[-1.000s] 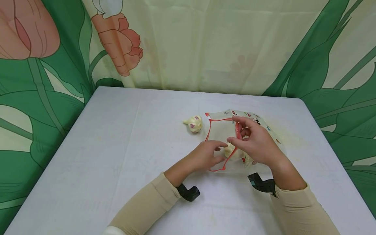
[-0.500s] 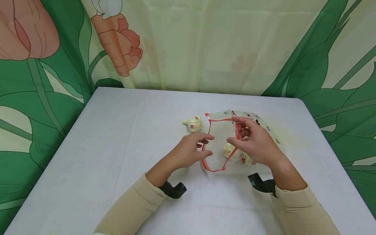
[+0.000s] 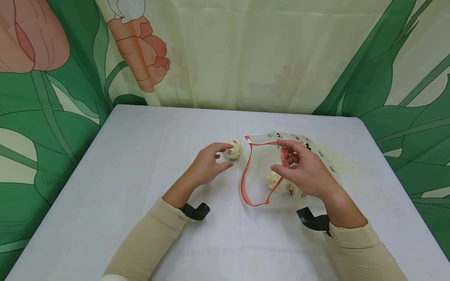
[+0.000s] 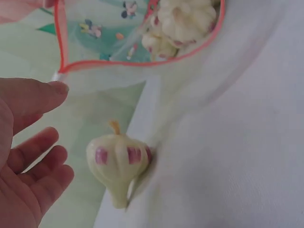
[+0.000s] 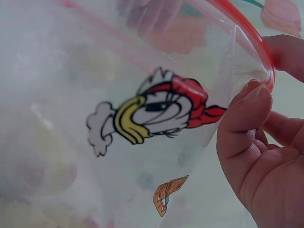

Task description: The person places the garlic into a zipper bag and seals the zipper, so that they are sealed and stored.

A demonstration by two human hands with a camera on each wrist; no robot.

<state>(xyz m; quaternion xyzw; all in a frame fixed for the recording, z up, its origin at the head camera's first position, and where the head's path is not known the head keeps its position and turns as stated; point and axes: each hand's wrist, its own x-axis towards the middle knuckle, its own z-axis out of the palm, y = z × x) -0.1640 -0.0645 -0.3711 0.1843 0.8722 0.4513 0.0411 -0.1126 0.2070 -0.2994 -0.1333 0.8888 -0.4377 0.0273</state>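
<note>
A garlic bulb (image 3: 235, 150) with purple patches lies on the white table, left of a clear zip bag (image 3: 258, 160) with red edging and cartoon prints. My left hand (image 3: 205, 166) reaches toward this bulb, fingers and thumb apart; in the left wrist view a gap shows between the fingers and the garlic (image 4: 116, 159). With my right hand (image 3: 307, 168) I pinch the red rim of the bag, whose mouth gapes to the left. The right wrist view shows thumb and fingers (image 5: 247, 114) at that rim. Inside the bag lie more garlic bulbs (image 4: 187, 19).
The white-covered table (image 3: 116, 175) stretches around both hands. Behind it hangs a curtain (image 3: 228, 54) printed with large tulips and leaves. Each wrist wears a black camera mount (image 3: 197, 212).
My left hand has drawn out of the bag mouth and moved left and away from me to the loose garlic bulb. The right hand keeps its hold on the rim.
</note>
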